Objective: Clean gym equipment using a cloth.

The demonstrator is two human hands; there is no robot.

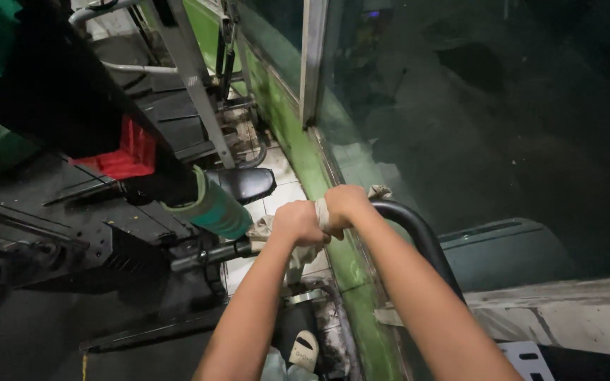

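My left hand (pixel 298 222) and my right hand (pixel 345 203) are both closed on a pale, dirty cloth (pixel 321 212), fists side by side and touching. The cloth hangs down below my left hand (pixel 266 229). My right hand sits at the upper end of a thick black curved hose (pixel 418 233) that bends down to the right beside my right forearm. A black metal rod (pixel 210 255) pokes out from the machine toward my left hand. Just left of the hands a green cylinder (pixel 217 208) sticks out of the machine.
A green metal machine frame (pixel 298 141) with a dark glass panel (pixel 474 106) runs up the middle. Dark machinery (pixel 72 233) fills the left, with a red part (pixel 125 155) and a black rounded piece (pixel 245 183). A tiled floor (pixel 277 194) and my shoe (pixel 303 349) lie below.
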